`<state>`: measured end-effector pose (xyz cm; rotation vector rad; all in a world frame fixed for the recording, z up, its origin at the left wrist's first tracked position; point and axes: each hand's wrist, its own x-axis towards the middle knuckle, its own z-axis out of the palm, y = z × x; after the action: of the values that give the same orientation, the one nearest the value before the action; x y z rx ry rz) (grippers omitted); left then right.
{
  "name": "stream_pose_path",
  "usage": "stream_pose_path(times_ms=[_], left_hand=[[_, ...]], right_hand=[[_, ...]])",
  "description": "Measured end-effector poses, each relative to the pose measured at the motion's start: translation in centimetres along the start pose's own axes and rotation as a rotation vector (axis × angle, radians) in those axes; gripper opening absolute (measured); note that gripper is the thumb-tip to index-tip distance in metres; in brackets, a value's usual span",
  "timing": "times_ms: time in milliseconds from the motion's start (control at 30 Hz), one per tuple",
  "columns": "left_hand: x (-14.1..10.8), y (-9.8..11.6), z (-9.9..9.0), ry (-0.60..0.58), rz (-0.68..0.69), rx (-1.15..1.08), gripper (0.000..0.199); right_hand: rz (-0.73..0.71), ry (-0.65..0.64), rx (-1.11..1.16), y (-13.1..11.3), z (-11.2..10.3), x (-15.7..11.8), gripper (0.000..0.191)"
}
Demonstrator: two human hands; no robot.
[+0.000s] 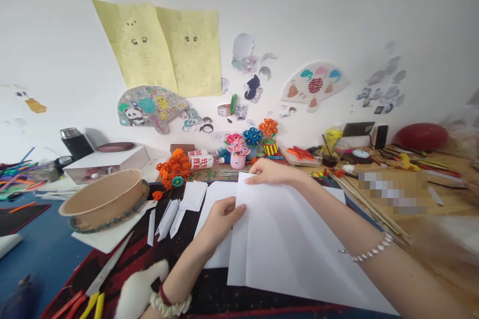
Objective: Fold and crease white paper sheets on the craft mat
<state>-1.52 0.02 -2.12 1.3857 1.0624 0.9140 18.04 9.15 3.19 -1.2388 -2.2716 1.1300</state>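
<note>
A large sheet of white paper [292, 239] lies before me, with a crease running along its left side. My left hand [221, 217] pinches the left edge of this sheet between thumb and fingers. At the sheet's far left corner, my right hand [265, 172] also grips the paper, thumb on top. Beneath it, more white paper [209, 244] shows on the dark mat [209, 289]. Several small folded paper pieces [168, 219] rest left of my left hand.
Scissors [107, 271] with red handles lie at the lower left, near a beige round container [108, 204]. Pipe-cleaner flowers [174, 169] and small flower pots [237, 161] line the back. Thin wooden sticks [374, 209] lie to the right. A white plush-like object [138, 289] sits by my left wrist.
</note>
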Motion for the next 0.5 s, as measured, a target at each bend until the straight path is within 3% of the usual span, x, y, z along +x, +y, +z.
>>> stream_pose_path(times_ms=[133,233,400,467,500], left_hand=[[-1.2,1.4,0.9,-0.135,-0.152,-0.352,0.030],[-1.7,1.3,1.5,-0.142,-0.245,-0.483,0.028],[-1.1,-0.6,1.2,-0.154,-0.321,-0.131,0.032],[-0.6,-1.6,0.7,-0.099,-0.292,0.053,0.033],[-0.2,-2.0,0.5,-0.011,-0.258,0.117,0.033]], right_hand=[[0.097,-0.047,0.010,0.3,-0.2,0.3,0.037],[0.116,-0.021,-0.009,1.2,0.7,0.4,0.032],[0.035,-0.036,-0.008,2.9,2.5,1.4,0.032],[-0.002,-0.058,0.005,3.2,3.2,1.7,0.034],[-0.019,-0.063,0.011,3.3,3.5,1.8,0.034]])
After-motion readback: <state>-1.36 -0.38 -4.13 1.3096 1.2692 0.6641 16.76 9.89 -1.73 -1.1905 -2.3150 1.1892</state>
